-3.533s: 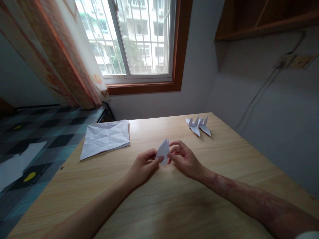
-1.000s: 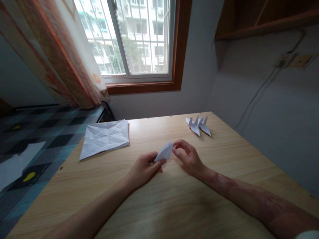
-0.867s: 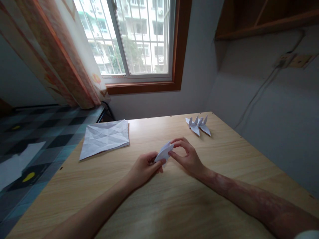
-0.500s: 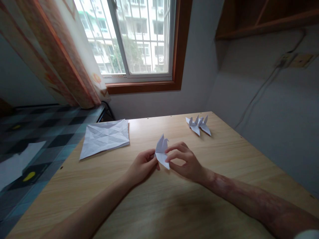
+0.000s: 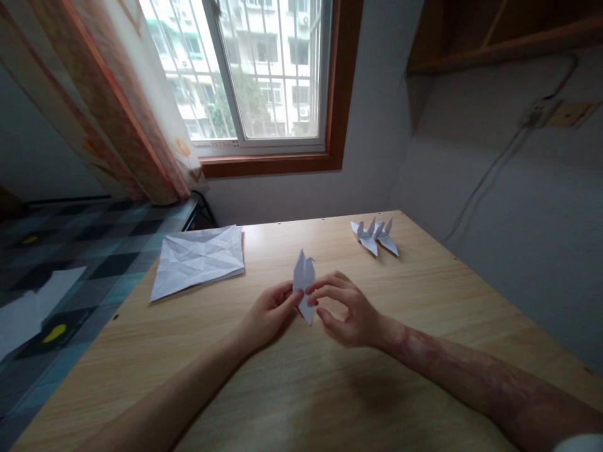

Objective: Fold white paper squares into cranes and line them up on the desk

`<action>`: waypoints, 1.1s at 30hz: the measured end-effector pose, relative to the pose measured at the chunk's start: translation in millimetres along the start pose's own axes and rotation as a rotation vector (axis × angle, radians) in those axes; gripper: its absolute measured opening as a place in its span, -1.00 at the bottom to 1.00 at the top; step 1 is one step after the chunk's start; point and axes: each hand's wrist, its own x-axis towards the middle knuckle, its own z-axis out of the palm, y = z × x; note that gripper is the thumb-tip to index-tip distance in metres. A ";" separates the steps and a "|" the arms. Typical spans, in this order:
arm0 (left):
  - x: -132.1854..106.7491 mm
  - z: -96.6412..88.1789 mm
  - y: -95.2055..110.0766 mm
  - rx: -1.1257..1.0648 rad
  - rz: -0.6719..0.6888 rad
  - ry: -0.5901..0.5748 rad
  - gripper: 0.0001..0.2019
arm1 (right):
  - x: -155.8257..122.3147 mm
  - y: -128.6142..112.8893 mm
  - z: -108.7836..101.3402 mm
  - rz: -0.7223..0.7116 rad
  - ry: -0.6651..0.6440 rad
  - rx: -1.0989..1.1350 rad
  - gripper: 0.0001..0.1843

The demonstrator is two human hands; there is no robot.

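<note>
A white origami crane (image 5: 304, 276) is upright above the middle of the table, with its pointed tail and small bent head at the top. My left hand (image 5: 276, 311) pinches it from the left, thumb across its lower front. On the other side, my right hand (image 5: 351, 307) has its fingertips against the crane's right side, or just in front of it. Its thumb stands apart from the paper, leaving a gap between thumb and fingers. Two finished-looking white paper cranes (image 5: 375, 236) stand close together at the far right of the table.
Creased white paper sheets (image 5: 202, 260) lie at the table's (image 5: 301, 395) far left. Beyond the left edge, more white paper (image 5: 42, 301) rests on a checkered bed cover (image 5: 108, 232). A window (image 5: 273, 75) is behind, and a cable (image 5: 490, 176) hangs on the right wall.
The crane has turned more edge-on and its lower wing has swung left. My left thumb has moved onto its front. My right thumb has come away from the paper.
</note>
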 end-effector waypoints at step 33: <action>-8.9 5.2 -2.5 0.209 0.015 -0.026 -0.60 | -0.2 22.3 2.8 0.185 0.067 0.153 -0.72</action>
